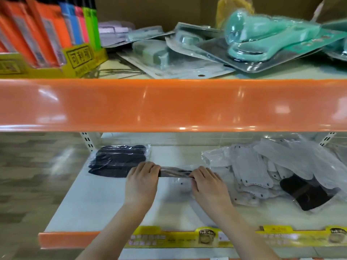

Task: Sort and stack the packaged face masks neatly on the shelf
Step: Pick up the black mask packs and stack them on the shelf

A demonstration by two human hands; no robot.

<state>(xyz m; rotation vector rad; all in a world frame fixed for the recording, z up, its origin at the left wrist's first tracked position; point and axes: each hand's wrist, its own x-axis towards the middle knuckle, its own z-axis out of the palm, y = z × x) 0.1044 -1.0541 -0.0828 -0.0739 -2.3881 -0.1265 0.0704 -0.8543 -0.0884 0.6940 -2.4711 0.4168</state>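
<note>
A pale metal shelf (105, 209) with an orange front lip runs below a broad glossy orange shelf edge (172, 105). On the upper level lie a jumble of teal plastic blister-packed items (249, 44) to the right and a yellow display box of orange, blue, pink and green cards (47, 34) to the left. On the lower shelf's right side sits a loose heap of white face masks in clear plastic bags (262, 169), with one black mask pack (304, 194) lying at its front. At the left rear rests a flat stack of black face masks in clear wrap (118, 160). Between the two piles, both hands hold a dark folded mask pack in crinkled clear film (175, 173) just above the shelf: the left hand (141, 184) curls over its left end, the right hand (208, 186) pinches its right end.
</note>
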